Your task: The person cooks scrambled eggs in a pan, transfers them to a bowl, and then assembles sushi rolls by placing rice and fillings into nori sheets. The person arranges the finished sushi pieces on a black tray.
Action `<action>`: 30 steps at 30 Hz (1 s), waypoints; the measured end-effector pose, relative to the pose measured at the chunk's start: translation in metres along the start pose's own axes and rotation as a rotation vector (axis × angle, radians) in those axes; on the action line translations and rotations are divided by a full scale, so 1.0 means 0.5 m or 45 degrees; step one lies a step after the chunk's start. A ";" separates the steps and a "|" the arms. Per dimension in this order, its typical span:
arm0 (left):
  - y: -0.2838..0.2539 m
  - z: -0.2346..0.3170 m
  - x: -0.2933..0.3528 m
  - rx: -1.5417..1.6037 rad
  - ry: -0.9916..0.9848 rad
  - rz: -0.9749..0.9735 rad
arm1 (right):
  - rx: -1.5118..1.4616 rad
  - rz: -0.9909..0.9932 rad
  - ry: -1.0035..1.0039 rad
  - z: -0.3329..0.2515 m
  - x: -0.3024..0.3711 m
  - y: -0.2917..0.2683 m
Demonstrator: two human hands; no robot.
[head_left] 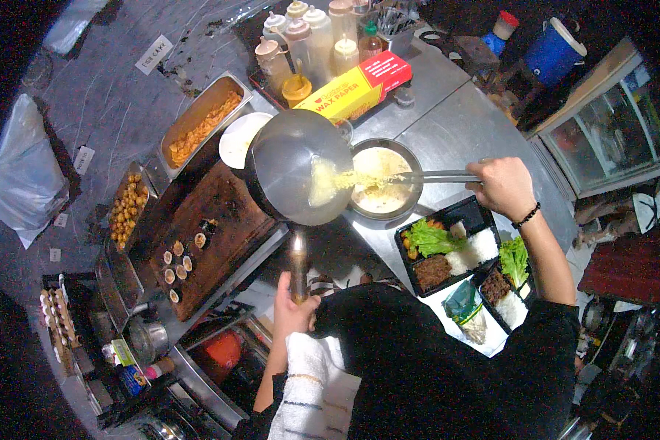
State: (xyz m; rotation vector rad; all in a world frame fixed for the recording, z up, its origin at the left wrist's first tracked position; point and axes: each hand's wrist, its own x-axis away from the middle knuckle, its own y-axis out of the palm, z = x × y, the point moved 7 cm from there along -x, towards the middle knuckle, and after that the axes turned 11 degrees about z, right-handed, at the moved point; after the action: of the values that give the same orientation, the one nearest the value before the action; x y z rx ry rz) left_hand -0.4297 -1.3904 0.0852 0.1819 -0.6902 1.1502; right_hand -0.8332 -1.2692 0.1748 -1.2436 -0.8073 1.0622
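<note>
My left hand (293, 312) is wrapped round the handle of a dark pan (282, 165), which is tilted toward a round bowl (419, 183) on its right. Pale yellow noodles (330, 180) stretch over the pan's rim into the bowl, where whitish broth or sauce shows. In my right hand (504, 187) is a pair of long grey tongs (444, 177), their tips among the noodles above the bowl. How the tongs' far ends sit inside my fist is hidden. A white plate (235, 141) lies partly behind the pan.
Black meal boxes (400, 242) with rice, meat and lettuce stand near my right forearm. Beyond the bowl are a wax paper box (356, 88) and squeeze bottles (319, 33). Left are a wooden board (213, 249) with sliced rolls and metal trays (243, 84) of food.
</note>
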 end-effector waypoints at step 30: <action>-0.154 -0.106 0.070 0.741 -0.044 0.000 | 0.043 0.125 -0.181 0.002 -0.076 0.001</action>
State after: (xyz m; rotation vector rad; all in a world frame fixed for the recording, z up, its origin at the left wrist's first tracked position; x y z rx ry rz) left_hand -0.3318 -1.3708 0.0803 0.6937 -0.3683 1.3273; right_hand -0.8468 -1.3046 0.1769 -1.1989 -0.8396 1.2500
